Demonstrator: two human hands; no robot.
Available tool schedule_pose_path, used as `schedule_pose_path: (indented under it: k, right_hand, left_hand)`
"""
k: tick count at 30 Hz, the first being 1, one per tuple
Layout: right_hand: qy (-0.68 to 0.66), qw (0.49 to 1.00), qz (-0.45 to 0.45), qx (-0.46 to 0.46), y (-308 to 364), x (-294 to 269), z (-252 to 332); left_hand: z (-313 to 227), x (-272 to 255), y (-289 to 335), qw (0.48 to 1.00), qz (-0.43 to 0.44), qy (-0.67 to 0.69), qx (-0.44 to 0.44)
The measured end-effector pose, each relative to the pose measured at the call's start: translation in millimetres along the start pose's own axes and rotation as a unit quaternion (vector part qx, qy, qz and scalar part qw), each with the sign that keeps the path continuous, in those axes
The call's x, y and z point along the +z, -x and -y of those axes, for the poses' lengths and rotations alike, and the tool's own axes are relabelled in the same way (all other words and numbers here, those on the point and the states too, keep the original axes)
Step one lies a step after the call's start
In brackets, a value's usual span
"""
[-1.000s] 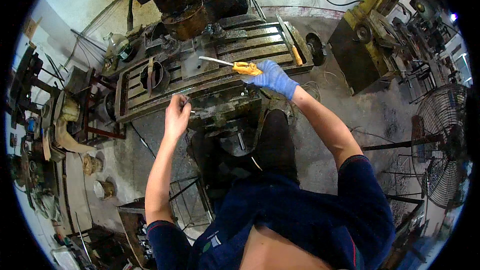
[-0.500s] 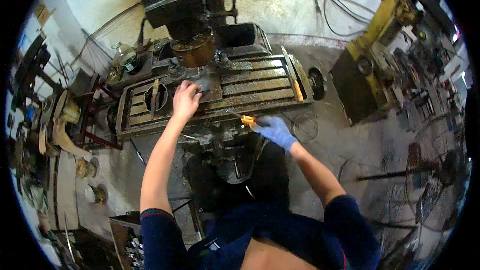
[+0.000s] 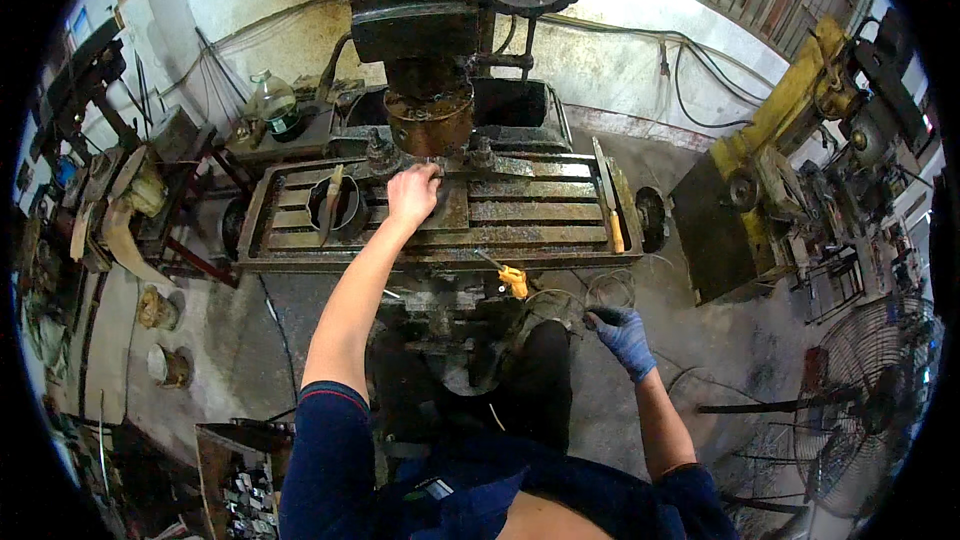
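Note:
My bare left hand (image 3: 413,192) reaches under the round cutter head (image 3: 430,122) of a milling machine. Its fingers are bent and closed at the middle of the slotted machine table (image 3: 540,236); whatever they hold is hidden. To the right of my knees, my right hand (image 3: 622,338), in a blue glove with dark fingertips, is lowered in front of the table and holds nothing. A yellow air blow gun (image 3: 513,282) with a thin nozzle is at the table's front edge, apart from that hand.
A round pot (image 3: 333,204) with a brush (image 3: 331,198) across it stands on the table's left. A file (image 3: 611,202) with a wooden handle lies at its right end. A glass jar (image 3: 276,105) sits behind. A fan (image 3: 860,410) stands at the right.
My right hand has let go of the blow gun and moved right and toward me. My left hand stays at the table under the cutter head. The view has shifted.

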State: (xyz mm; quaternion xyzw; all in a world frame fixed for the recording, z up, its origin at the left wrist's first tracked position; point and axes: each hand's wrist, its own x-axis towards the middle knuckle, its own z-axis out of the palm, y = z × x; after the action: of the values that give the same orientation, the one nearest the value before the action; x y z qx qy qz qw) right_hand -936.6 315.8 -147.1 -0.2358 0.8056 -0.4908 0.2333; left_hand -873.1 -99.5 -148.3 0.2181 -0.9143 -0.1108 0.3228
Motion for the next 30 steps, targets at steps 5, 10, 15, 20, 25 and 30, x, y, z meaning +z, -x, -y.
schedule_pose_path:
  k: [5,10,15,20,25,30]
  right_hand:
    - [0.087,0.986,-0.018,-0.143,-13,-27,22]
    - [0.118,0.970,-0.092,-0.193,-28,-61,142]
    - [0.030,0.843,-0.293,-0.450,-70,-145,272]
    - [-0.024,0.742,-0.199,-0.639,-49,-148,391]
    - [-0.251,0.757,0.043,-0.602,-48,-179,350]
    - [0.008,0.749,-0.270,-0.605,-37,-135,283]
  left_hand:
    - [-6,4,-2,0.995,-0.017,-0.042,-0.084]
    - [-14,-5,-6,0.984,0.034,-0.058,-0.163]
    - [-5,-8,-10,0.984,0.041,-0.016,-0.172]
    - [6,-3,-18,0.984,0.066,0.028,-0.161]
    - [-10,-4,-24,0.977,0.099,0.038,-0.183]
    - [7,-5,-18,0.974,0.100,-0.010,-0.206]
